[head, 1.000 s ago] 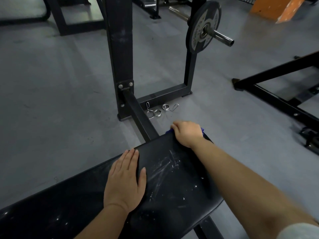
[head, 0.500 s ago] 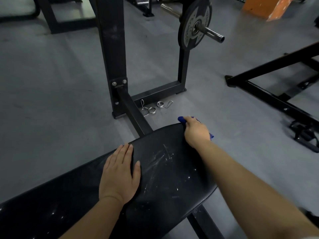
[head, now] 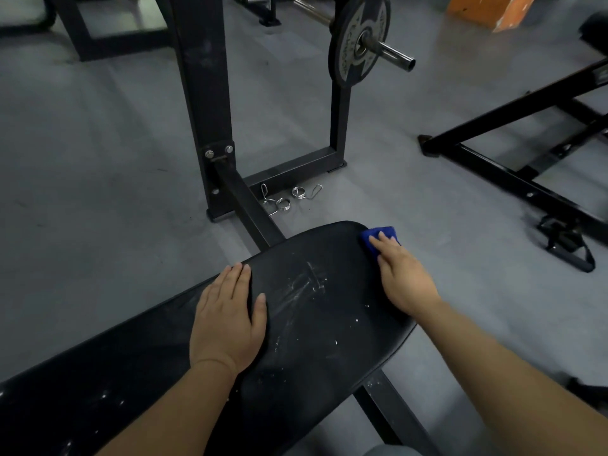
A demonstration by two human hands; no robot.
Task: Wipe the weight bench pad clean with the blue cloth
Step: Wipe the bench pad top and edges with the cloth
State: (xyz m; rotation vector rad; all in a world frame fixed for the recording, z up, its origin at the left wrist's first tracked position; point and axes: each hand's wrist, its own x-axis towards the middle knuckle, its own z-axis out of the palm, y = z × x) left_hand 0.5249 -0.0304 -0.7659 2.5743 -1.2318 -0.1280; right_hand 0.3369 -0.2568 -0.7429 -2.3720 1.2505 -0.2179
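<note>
Blue cloth (head: pixel 378 236) under the right hand (head: pixel 403 278) — at the bench pad (head: pixel 322 311) corner.

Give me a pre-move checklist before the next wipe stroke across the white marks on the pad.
1. Blue cloth under right hand: ok, fingers pressed flat on it.
2. Cloth on bench pad: ok, at the far right corner, partly over the edge.
3. Left hand bracing pad: ok, palm flat.
4. White marks left to wipe: not ok, streaks and specks remain between the hands.
5. Stroke path clear: ok, nothing lies on the pad.
6. Cloth cleanliness: cannot tell.
</note>
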